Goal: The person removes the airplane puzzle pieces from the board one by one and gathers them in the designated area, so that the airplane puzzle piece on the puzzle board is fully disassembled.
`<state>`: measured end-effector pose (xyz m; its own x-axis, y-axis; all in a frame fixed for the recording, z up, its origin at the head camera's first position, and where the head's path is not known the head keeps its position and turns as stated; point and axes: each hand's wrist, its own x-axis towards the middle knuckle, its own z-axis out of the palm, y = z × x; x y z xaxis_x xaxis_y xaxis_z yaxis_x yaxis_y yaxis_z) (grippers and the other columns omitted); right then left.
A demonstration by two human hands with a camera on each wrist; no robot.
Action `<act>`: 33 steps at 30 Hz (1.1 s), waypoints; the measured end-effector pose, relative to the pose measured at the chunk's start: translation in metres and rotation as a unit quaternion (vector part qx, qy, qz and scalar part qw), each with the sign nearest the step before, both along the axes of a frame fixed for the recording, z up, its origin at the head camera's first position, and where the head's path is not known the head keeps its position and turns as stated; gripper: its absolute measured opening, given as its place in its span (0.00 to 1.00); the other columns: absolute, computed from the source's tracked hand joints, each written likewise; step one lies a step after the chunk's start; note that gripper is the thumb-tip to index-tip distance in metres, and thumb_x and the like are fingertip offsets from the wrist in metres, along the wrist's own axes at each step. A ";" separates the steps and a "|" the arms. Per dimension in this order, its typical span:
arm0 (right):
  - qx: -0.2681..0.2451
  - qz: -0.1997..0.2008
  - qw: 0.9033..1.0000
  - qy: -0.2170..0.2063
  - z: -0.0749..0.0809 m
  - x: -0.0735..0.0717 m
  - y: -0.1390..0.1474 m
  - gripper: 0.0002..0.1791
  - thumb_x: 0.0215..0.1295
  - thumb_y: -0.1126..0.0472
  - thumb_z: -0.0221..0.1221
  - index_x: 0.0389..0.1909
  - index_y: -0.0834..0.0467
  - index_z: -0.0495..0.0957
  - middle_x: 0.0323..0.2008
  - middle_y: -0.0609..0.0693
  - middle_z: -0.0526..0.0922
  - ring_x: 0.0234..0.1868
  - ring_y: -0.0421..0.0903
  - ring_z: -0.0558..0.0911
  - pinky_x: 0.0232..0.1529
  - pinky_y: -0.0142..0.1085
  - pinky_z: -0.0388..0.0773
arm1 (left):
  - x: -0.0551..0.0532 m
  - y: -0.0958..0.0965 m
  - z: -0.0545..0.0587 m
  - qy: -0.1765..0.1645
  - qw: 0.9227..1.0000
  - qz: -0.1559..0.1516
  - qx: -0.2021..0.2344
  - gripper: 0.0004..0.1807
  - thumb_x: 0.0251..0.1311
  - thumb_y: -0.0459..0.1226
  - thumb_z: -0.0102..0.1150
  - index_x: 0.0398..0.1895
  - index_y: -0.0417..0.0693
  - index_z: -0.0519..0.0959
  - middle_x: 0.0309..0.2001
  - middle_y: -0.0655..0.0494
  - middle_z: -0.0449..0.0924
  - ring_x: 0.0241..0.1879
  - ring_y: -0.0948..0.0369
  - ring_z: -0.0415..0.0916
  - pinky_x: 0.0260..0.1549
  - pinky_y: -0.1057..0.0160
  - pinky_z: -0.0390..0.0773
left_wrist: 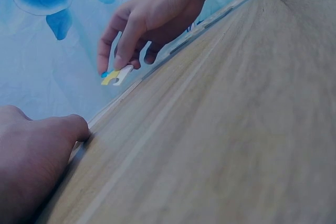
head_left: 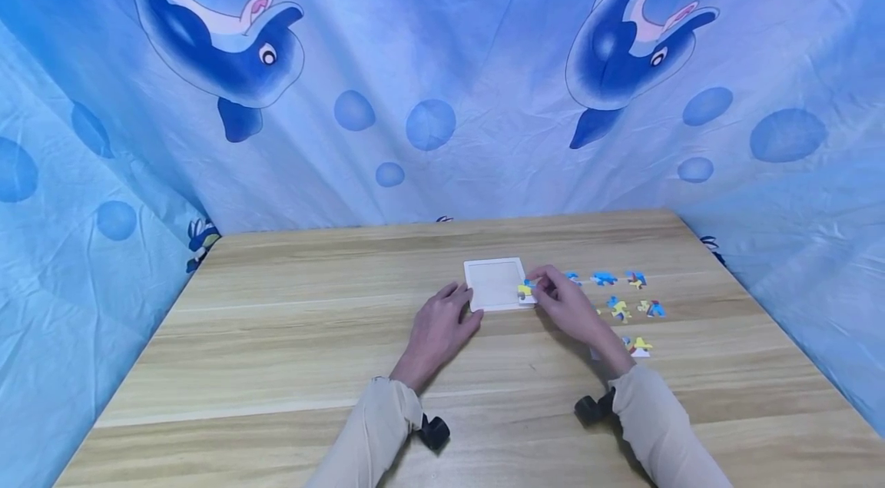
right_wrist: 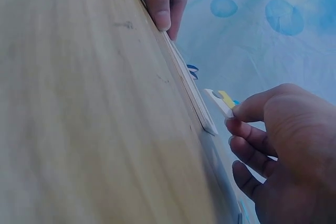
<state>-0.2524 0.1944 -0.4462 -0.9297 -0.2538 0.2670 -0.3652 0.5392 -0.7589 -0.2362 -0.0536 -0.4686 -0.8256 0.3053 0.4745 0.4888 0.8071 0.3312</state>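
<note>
A white-rimmed puzzle tray (head_left: 493,260) lies flat on the table, its inside bare. My left hand (head_left: 441,325) holds the tray at its near left corner, thumb by the front edge and fingers along the left side. Between thumb and fingertips, my right hand (head_left: 563,305) pinches a puzzle piece (head_left: 526,292) coloured yellow, blue and white. That piece is over the tray's right edge, tilted, and in the right wrist view the puzzle piece (right_wrist: 224,101) appears raised above the tray rim (right_wrist: 195,95).
Several loose puzzle pieces (head_left: 620,309) lie in rough rows to the right on the wooden table (head_left: 290,342), some partly hidden behind my right hand and forearm. A blue curtain (head_left: 484,88) with dolphins hangs along the table's back and sides.
</note>
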 end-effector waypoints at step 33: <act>0.020 -0.027 0.999 0.000 -0.001 0.026 0.063 0.12 0.72 0.64 0.51 0.53 0.59 0.72 0.34 0.53 0.74 0.30 0.44 0.74 0.27 0.31 0.74 | 0.000 0.000 0.000 0.005 1.000 -0.004 -0.001 0.19 0.61 0.48 0.57 0.50 0.47 0.82 0.54 0.51 0.81 0.58 0.52 0.74 0.52 0.53 0.77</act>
<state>-0.2262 0.2576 -0.4473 -0.9420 -0.2145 0.2580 -0.3355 0.5878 -0.7361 -0.2362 -0.0537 -0.4685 -0.8184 0.3128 0.4819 0.4984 0.8040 0.3244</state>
